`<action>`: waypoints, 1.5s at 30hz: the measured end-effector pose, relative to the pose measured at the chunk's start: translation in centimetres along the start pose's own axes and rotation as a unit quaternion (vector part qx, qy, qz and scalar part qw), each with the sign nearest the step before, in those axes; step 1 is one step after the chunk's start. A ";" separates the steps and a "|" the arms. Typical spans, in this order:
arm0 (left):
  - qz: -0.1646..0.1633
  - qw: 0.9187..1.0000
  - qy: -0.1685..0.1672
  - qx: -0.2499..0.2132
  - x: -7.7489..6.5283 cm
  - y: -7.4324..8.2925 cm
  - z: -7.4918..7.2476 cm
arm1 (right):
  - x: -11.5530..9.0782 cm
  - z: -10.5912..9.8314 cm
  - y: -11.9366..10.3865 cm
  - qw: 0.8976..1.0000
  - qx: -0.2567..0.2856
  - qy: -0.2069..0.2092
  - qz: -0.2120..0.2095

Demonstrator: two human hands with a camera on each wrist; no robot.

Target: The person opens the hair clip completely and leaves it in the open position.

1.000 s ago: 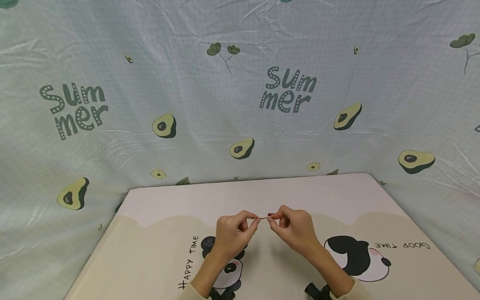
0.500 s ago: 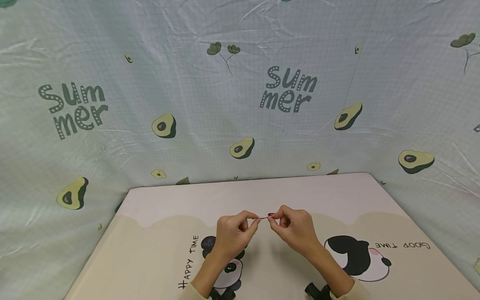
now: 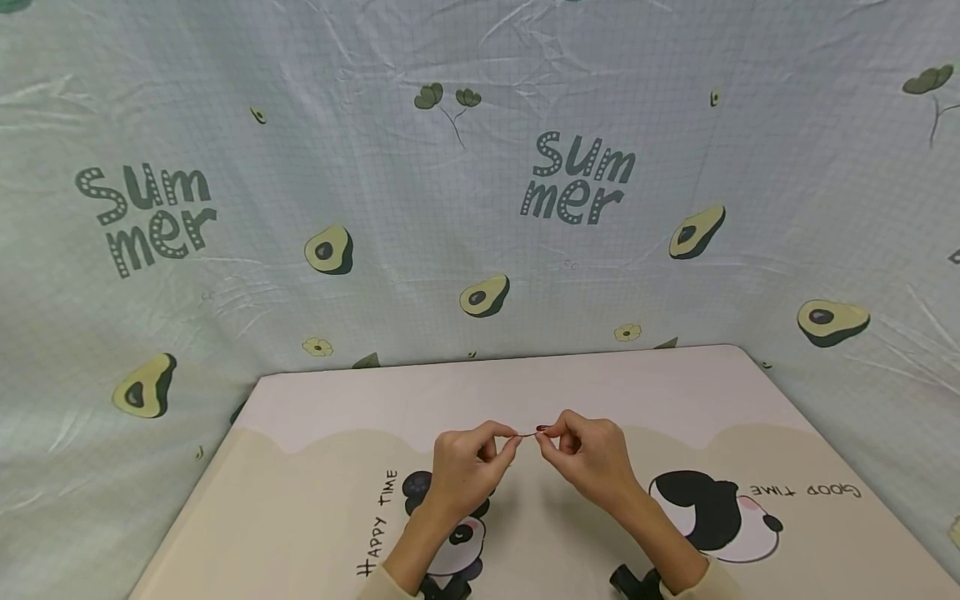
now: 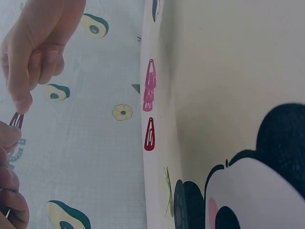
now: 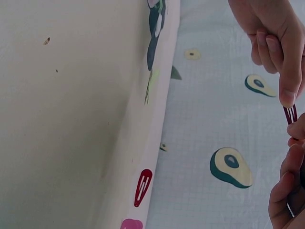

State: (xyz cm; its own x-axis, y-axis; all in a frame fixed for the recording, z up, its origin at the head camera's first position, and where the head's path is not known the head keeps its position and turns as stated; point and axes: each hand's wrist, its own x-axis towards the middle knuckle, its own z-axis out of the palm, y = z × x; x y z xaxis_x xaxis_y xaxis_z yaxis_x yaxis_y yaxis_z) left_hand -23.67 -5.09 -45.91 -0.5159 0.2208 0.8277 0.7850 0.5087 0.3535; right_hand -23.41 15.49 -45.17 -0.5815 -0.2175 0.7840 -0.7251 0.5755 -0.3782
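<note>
A small dark red snap hair clip (image 4: 17,120) is stretched between both hands above the mat. In the head view it shows only as a thin line. My left hand (image 3: 468,467) pinches one end between thumb and forefinger; my right hand (image 3: 588,454) pinches the other end the same way. In the right wrist view the middle of the clip (image 5: 289,114) is bare between the fingertips. Beyond the hands a red snap clip (image 4: 149,134) lies on the mat beside overlapping pink clips (image 4: 149,86); the head view mostly hides these behind the right hand.
The mat (image 3: 315,483) covers the table, printed with a panda (image 3: 457,546), a black-and-white dog (image 3: 712,517) and lettering. Behind and at both sides hangs a pale curtain (image 3: 405,200) patterned with avocados. Its lower edge meets the table's far edge.
</note>
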 end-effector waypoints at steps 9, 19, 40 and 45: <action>-0.010 1.000 -0.004 -0.004 0.0 0.1 0.0 | 0.0 0.0 0.0 1.000 0.001 0.002 0.001; -0.004 1.000 -0.005 -0.004 0.2 0.1 0.0 | 0.1 0.0 0.1 1.000 0.000 -0.004 0.008; 0.000 1.000 0.009 -0.004 0.1 0.0 0.2 | -0.1 0.3 -0.1 1.000 0.000 -0.011 0.006; -0.002 1.000 0.006 -0.007 0.0 -0.1 0.2 | -0.1 0.2 -0.1 1.000 0.004 -0.011 0.009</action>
State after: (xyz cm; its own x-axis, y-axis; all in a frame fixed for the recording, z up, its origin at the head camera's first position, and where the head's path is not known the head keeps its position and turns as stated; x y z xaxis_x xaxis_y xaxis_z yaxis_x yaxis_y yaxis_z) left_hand -23.85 -4.98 -46.01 -0.5158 0.2086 0.8309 0.7872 0.4980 0.3637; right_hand -23.32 15.34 -45.32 -0.6025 -0.2242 0.7660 -0.7172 0.5732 -0.3963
